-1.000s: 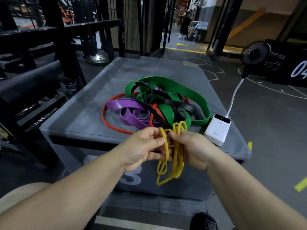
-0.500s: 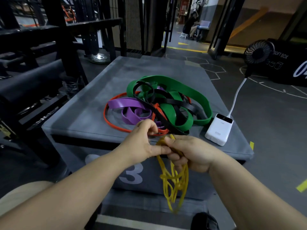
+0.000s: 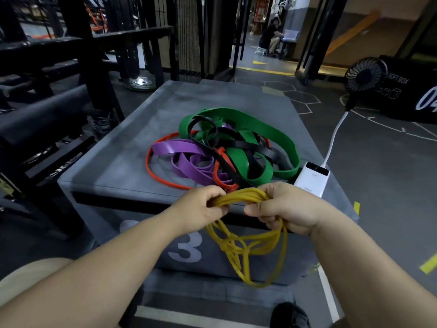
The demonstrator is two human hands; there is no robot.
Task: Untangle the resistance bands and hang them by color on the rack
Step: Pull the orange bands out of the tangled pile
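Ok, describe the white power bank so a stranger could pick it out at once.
Find the big grey box marked 3, tangled bands on top. At its near right corner, beside the wide green band, lies the power bank. It alone is white and rectangular, with a white cable leaving its far end.
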